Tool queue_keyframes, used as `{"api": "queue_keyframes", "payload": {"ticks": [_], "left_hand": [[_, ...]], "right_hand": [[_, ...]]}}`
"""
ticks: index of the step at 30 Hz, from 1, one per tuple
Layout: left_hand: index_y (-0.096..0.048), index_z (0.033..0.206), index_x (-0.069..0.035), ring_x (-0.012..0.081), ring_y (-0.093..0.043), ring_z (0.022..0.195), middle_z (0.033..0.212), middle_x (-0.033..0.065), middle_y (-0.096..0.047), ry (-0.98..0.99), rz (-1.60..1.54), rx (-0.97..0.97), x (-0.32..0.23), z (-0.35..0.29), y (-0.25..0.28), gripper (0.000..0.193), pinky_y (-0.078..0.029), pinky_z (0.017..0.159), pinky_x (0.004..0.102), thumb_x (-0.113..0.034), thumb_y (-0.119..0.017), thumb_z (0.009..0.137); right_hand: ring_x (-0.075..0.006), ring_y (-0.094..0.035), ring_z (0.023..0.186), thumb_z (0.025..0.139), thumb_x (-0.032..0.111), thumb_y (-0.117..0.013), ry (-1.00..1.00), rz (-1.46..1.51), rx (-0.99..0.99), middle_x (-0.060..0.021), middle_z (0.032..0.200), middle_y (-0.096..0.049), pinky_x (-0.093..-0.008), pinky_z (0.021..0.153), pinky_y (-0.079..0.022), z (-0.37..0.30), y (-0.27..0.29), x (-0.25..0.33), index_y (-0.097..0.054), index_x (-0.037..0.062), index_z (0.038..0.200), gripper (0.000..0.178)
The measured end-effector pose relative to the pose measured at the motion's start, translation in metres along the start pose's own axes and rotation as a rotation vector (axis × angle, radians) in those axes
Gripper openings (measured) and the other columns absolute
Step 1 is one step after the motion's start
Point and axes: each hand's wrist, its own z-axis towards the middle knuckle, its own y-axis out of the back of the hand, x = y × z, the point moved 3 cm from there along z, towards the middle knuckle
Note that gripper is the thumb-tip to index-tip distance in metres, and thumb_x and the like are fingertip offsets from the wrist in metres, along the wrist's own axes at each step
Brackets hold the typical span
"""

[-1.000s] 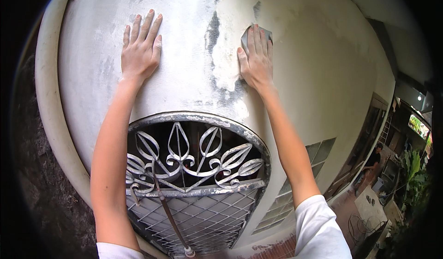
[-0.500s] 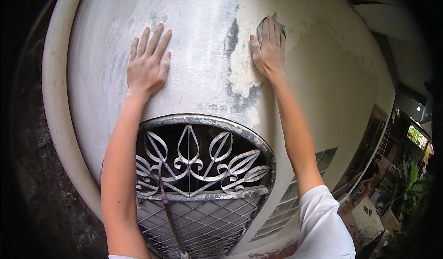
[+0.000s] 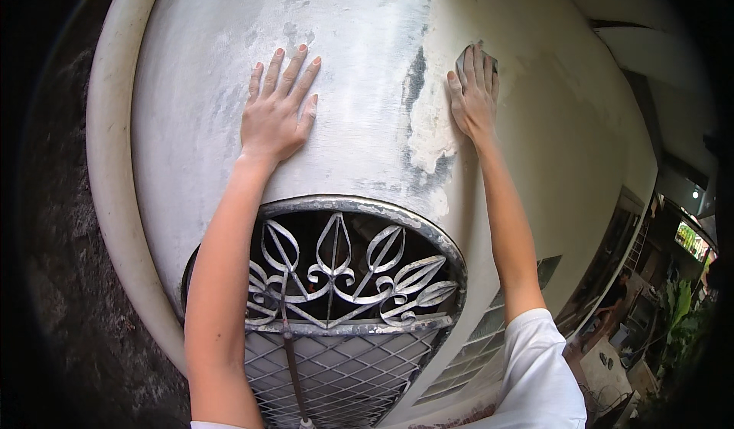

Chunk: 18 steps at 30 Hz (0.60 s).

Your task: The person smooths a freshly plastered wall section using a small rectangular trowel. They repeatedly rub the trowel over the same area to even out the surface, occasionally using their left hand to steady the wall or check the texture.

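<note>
My left hand (image 3: 277, 123) lies flat on the pale plastered wall (image 3: 359, 131), fingers spread and nothing held. Dust whitens its skin. Farther right, my right hand (image 3: 475, 102) presses a small dark grey sheet, seemingly sandpaper (image 3: 492, 63), against the wall. Its edges stick out around the fingertips; the rest is hidden beneath them. Between the hands runs a rough dark patch (image 3: 416, 77) beside a chalky white area (image 3: 430, 134). Both arms are raised and stretched out above an arched opening.
Below my hands is a metal grille (image 3: 332, 276) with leaf shapes, diamond mesh under it and a thin rod (image 3: 294, 375) in front. A thick curved pipe (image 3: 107, 154) borders the wall at left. At far right, a person (image 3: 612, 299) is near plants (image 3: 680, 314).
The whole view has shifted, so wall, grille and both hands appear farther right and slightly lower. Against the wall, both hands stay at about the same spots.
</note>
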Motion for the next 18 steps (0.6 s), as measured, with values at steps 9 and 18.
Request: {"api": "queue_keyframes", "payload": {"ticks": [9, 18], "left_hand": [[-0.03, 0.156, -0.038, 0.0178, -0.022, 0.152, 0.165, -0.0077, -0.026, -0.024, 0.032, -0.097, 0.003, 0.0, -0.005, 0.06, -0.015, 0.127, 0.0434, -0.04, -0.041, 0.098], [-0.031, 0.156, -0.038, 0.0183, -0.022, 0.152, 0.165, -0.0077, -0.026, -0.039, 0.029, -0.091, 0.003, 0.0, -0.004, 0.059, -0.015, 0.127, 0.0425, -0.04, -0.04, 0.099]], "right_hand": [[-0.0385, -0.012, 0.153, 0.102, 0.057, -0.036, 0.051, 0.015, 0.001, -0.0127, 0.167, -0.016, -0.0504, 0.124, -0.009, -0.031, -0.004, -0.012, -0.018, 0.0084, 0.16, 0.078], [-0.0377, -0.011, 0.154, 0.101, 0.058, -0.037, 0.067, -0.062, 0.131, -0.0152, 0.167, -0.015, -0.0512, 0.124, -0.01, -0.106, 0.01, -0.009, -0.019, 0.0044, 0.159, 0.081]]}}
